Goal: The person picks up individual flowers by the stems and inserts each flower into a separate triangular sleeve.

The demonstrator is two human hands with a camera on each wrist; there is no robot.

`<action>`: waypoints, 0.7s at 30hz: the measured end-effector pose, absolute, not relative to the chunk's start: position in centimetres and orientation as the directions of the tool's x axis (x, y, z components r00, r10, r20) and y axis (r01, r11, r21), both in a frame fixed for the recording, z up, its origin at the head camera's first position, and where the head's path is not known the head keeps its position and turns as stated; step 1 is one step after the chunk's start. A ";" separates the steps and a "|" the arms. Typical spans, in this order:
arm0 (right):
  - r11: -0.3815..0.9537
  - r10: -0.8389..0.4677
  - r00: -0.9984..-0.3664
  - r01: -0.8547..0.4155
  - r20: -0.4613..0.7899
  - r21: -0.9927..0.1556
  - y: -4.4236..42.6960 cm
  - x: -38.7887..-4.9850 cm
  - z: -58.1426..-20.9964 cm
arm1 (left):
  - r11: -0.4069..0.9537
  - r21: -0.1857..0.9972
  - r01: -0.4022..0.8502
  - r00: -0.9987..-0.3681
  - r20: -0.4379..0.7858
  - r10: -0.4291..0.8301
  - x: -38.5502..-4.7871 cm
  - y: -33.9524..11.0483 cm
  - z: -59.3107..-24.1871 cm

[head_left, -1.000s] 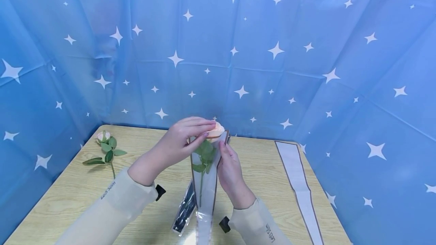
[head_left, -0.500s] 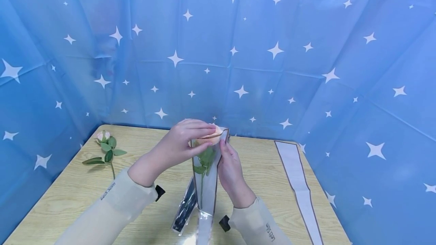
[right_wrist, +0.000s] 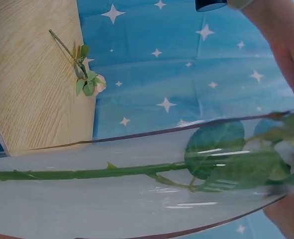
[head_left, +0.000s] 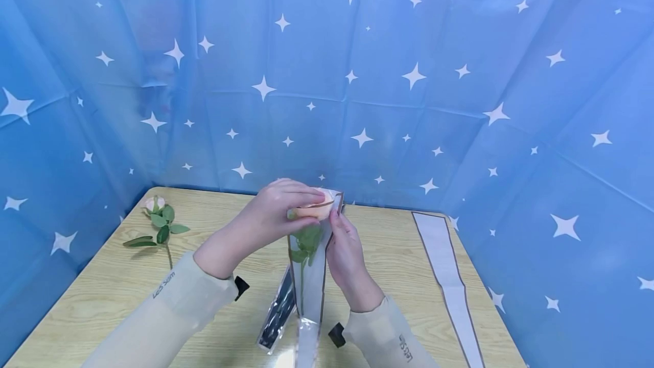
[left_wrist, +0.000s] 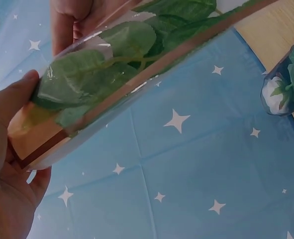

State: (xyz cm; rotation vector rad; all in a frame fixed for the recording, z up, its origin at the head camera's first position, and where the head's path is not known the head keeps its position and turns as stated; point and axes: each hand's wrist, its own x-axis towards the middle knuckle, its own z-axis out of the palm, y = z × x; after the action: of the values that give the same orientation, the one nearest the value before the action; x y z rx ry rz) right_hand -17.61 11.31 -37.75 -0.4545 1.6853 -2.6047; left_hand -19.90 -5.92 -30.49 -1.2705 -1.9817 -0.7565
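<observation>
left hand: thumb on the near side, other fingers over the top, holding the peach-coloured artificial flower with green leaves and stem by its bloom, at the mouth of a long tapering brown-edged sleeve of clear film and white backing. brown rim crosses the bloom; leaves and stem inside the film, nearer the person than the left fingers. right hand: thumb and fingers pinching the sleeve's edge, just beside the bloom. nearer the person than both sets of fingers, partly hidden by the sleeve: dark glossy film packet on the light wood-grain table. well left of the left fingers: loose pale pink artificial rose with green leaves. well right of the right fingers: flat white tapering piece with brown border.
</observation>
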 end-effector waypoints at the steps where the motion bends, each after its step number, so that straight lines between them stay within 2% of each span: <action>1: -0.418 -0.164 -0.957 -0.151 0.239 -0.896 11.3 -17.6 -37.8 | 0.359 0.123 0.925 -0.315 0.777 0.545 -19.9 -5.9 -30.5; 7: -0.367 -0.193 -0.951 -0.158 0.241 -0.917 11.6 -17.6 -37.8 | 0.367 0.162 0.916 -0.348 0.774 0.529 -19.7 -5.8 -30.5; 12: -0.374 -0.206 -0.949 -0.151 0.240 -0.915 11.8 -17.7 -37.8 | 0.369 0.190 0.910 -0.367 0.782 0.503 -19.8 -6.0 -30.7; 21: -0.381 -0.197 -0.952 -0.145 0.233 -0.913 11.8 -17.6 -37.7 | 0.354 0.117 0.928 -0.300 0.798 0.522 -20.0 -5.9 -30.4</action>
State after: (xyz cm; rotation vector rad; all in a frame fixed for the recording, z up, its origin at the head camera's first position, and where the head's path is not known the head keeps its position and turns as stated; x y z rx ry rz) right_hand -17.59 11.78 -37.70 -0.4784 1.7289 -2.5397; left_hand -20.02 -5.88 -30.39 -1.2594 -1.9494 -0.7754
